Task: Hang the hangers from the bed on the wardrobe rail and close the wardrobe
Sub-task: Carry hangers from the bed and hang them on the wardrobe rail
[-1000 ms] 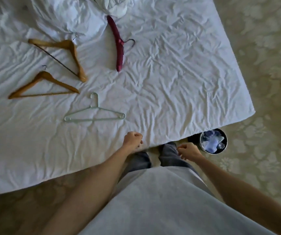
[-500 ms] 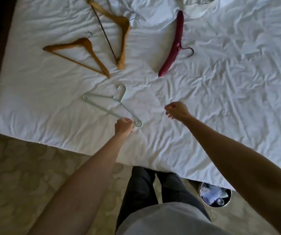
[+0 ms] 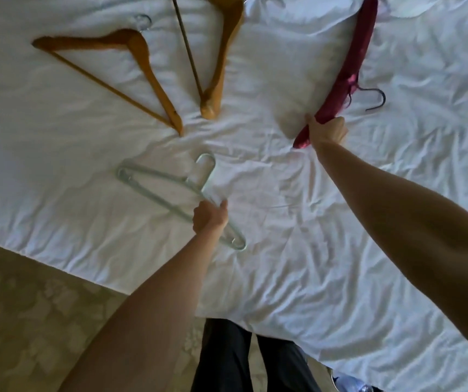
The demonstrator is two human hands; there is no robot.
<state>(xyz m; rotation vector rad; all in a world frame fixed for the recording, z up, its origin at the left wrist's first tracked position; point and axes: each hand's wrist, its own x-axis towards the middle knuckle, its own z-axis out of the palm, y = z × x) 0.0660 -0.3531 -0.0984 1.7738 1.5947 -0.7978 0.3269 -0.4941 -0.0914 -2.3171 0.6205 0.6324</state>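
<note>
Dark trousers (image 3: 224, 355) stand at six o'clock where we meet the edge of the bed (image 3: 312, 278), with patterned carpet (image 3: 29, 321) spreading to seven o'clock. Our left hand (image 3: 210, 217), a little below the centre of the view, has its fingers curled round the lower arm of the pale green wire hanger (image 3: 164, 188), which lies flat on the white sheet with its hook pointing toward twelve o'clock. Farther out, at about one o'clock, our right hand (image 3: 327, 131) grips the near end of the padded red hanger (image 3: 351, 69), fingers wrapped over it and thumb on the left side; its dark metal hook (image 3: 374, 99) sticks out toward three o'clock. At eleven o'clock lie two wooden hangers just beside each other on the sheet: the left wooden hanger (image 3: 142, 58) shows whole, and the second wooden hanger (image 3: 221, 66) runs off the top edge of the view at twelve o'clock.
</note>
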